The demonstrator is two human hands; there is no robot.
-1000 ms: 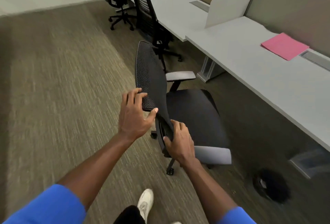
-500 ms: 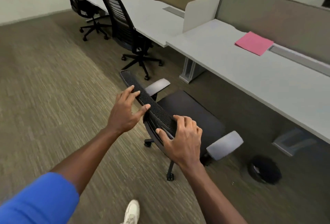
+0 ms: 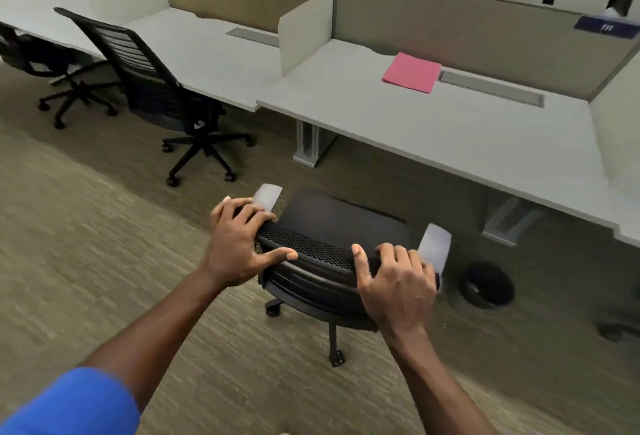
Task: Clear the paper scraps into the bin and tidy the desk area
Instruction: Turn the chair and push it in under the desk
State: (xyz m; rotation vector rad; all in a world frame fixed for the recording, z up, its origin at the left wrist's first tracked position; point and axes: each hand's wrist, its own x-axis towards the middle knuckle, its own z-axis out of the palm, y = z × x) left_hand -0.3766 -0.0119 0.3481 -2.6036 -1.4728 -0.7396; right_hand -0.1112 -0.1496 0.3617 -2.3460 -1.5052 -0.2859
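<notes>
A black mesh office chair with grey armrests stands on the carpet in front of the white desk, its seat facing the desk. My left hand grips the left end of the backrest's top edge. My right hand grips the right end of the same edge. A pink paper folder lies flat on the desk near the back partition. A small round black bin sits on the floor to the right of the chair, under the desk's front edge. No paper scraps are visible.
Two more black chairs stand at the neighbouring desks to the left. Grey desk legs rise ahead of the chair and at the right. White dividers split the desks. Open carpet lies to my left.
The chair has swung round so its seat now faces the desk squarely. Both hands have spread to opposite ends of the backrest top, and my view has turned toward the desk.
</notes>
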